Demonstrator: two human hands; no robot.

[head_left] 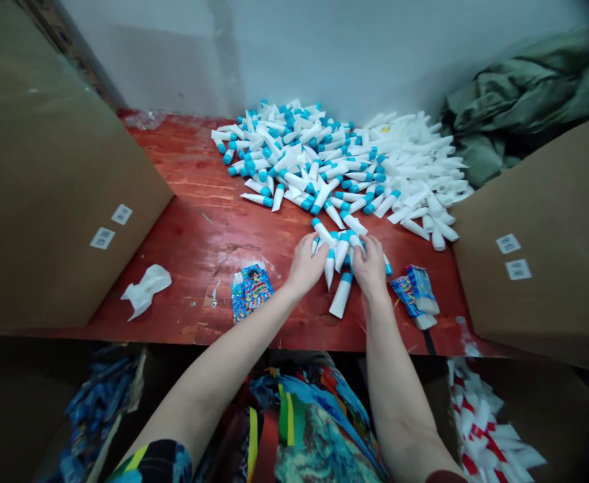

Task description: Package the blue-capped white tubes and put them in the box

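Had the left hand and the right hand close together at the near edge of a loose pile of white tubes with blue caps, just above the red wooden bench. Curled both hands narrowly, knuckles up and fingers bent downward, with only a small gap between them. Touched a small cluster of tubes standing tilted between the hands, the left fingers against the side of one tube and the right fingers over the blue caps. Could not tell whether either hand gripped a tube firmly.

Saw one loose tube lying just below the hands, apart from the fingers, its blue cap pointing up toward them. Saw the pile spreading away toward the wall, with all-white tubes heaped on its right side. Found blue printed packets on the bench left of the left hand, more blue packets right of the right hand, and crumpled white plastic further left. Faced large cardboard boxes on both sides of the bench, with green cloth bunched in the far right corner.
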